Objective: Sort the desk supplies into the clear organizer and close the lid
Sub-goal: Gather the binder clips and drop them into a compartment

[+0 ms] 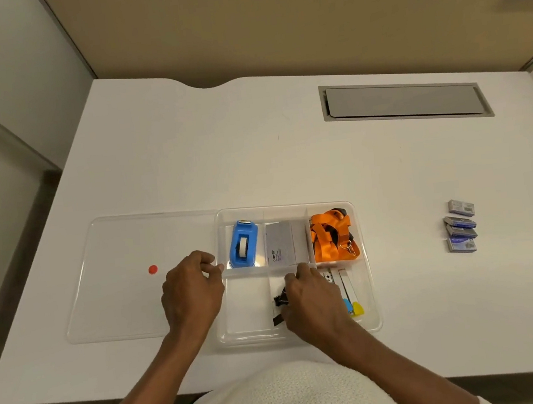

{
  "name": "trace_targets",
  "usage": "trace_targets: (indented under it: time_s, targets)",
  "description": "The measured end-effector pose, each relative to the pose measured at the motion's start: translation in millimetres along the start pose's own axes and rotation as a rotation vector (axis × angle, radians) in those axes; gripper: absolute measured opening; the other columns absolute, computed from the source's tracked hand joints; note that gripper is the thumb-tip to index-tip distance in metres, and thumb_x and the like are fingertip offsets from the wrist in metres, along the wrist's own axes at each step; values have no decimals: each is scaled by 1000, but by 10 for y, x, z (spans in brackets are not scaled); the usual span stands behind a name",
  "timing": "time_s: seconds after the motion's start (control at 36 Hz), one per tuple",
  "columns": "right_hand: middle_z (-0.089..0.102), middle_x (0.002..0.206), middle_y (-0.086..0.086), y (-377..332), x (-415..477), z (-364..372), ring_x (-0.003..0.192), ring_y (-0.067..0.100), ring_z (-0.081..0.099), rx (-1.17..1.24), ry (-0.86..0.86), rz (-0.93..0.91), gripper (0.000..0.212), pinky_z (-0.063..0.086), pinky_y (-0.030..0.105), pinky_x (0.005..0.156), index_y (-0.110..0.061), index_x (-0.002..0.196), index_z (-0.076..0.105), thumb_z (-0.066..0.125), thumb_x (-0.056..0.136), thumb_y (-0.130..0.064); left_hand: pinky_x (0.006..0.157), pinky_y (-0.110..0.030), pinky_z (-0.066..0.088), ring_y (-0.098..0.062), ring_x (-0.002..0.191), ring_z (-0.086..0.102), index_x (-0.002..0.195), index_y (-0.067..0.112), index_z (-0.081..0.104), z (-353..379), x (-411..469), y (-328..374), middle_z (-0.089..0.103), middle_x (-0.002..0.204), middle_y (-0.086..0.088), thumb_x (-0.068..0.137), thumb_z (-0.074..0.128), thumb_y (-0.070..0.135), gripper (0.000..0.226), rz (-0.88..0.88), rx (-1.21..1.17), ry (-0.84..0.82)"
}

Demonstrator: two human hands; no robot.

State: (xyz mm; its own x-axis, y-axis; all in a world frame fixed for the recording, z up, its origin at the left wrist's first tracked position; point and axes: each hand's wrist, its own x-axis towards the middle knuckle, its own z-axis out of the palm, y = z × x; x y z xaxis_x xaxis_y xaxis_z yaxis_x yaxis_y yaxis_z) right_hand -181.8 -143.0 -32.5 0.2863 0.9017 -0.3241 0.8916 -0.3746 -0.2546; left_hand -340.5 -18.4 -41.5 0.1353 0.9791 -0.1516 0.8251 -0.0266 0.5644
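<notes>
The clear organizer [370,289] sits at the desk's near middle. Its back row holds a blue tape dispenser [244,244], a grey card box [284,243] and orange lanyards [330,236]. In the front middle compartment lie black binder clips [279,300], with my right hand [313,299] over them, fingers curled down; whether it grips one is hidden. White strips with blue and yellow tips [353,305] lie front right. My left hand [190,288] rests at the organizer's left wall, fingers loosely curled, pinching the rim. The clear lid [120,304], with a red dot, lies flat to the left.
Several small staple boxes [461,229] are stacked in a row at the right of the white desk. A grey cable hatch [403,101] is set into the desk at the back right. A tan partition stands behind.
</notes>
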Motion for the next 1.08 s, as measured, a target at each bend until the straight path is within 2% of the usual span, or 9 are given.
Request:
trace_targets:
  time_s: [0.17,0.28,0.39,0.53,0.64,0.72,0.81,0.92,1.08]
  targets:
    - [71,94,4,78,338,-245,80,19,63,40,305,-29,19,57,30,60,-11,106,72,75,88,-16,55,-18,41,-19,74,72,103,19,72,7,23,-64,78,93,0,90,77,27,15,-51,-7,-32]
    - [69,121,12,232,699,-227,112,28,63,-76,248,-221,32,60,43,87,-6,119,68,73,90,-19,53,-16,38,-18,72,71,102,19,72,9,23,-67,78,92,0,91,76,27,13,-67,-6,-50]
    - [51,148,21,277,832,-105,143,36,42,-245,83,-368,42,37,46,118,-1,137,56,57,98,-17,57,-21,45,-20,74,71,102,19,70,19,3,-42,77,93,-1,92,75,26,13,-73,3,-45]
    - [24,160,32,347,725,-27,150,46,22,-458,46,-271,56,16,57,124,6,151,32,40,103,-22,62,-26,51,-20,74,70,102,20,69,34,-7,-37,76,91,-1,92,74,25,12,-80,9,-31]
    - [28,160,30,452,731,-30,150,44,25,-427,57,-267,55,15,54,125,5,148,40,49,99,-19,61,-26,50,-19,71,68,101,18,69,49,-27,-9,75,89,-2,93,73,22,10,-82,18,-30]
    - [50,147,27,453,754,-55,139,41,46,-346,90,-258,42,24,51,123,2,128,63,66,91,-19,61,-25,49,-19,70,67,101,18,68,51,-19,-7,75,88,-2,93,73,22,10,-76,30,-26]
    - [64,132,19,375,794,-91,123,35,60,-226,161,-269,40,47,48,107,-6,123,65,71,91,-30,62,-27,52,-20,71,68,102,17,68,49,-13,-9,75,89,-3,93,73,22,11,-74,40,-29]
    - [57,132,16,275,864,-151,122,32,52,-217,138,-306,40,57,42,82,-15,121,68,73,89,-39,62,-26,50,-20,71,66,102,17,68,48,-33,3,75,90,-3,94,72,21,10,-73,36,-29]
    - [46,137,14,339,876,-254,128,30,42,-272,66,-372,29,60,40,80,-18,117,71,66,95,-35,63,-26,49,-17,71,63,103,16,68,53,-31,14,75,91,-4,94,72,21,11,-76,42,-31]
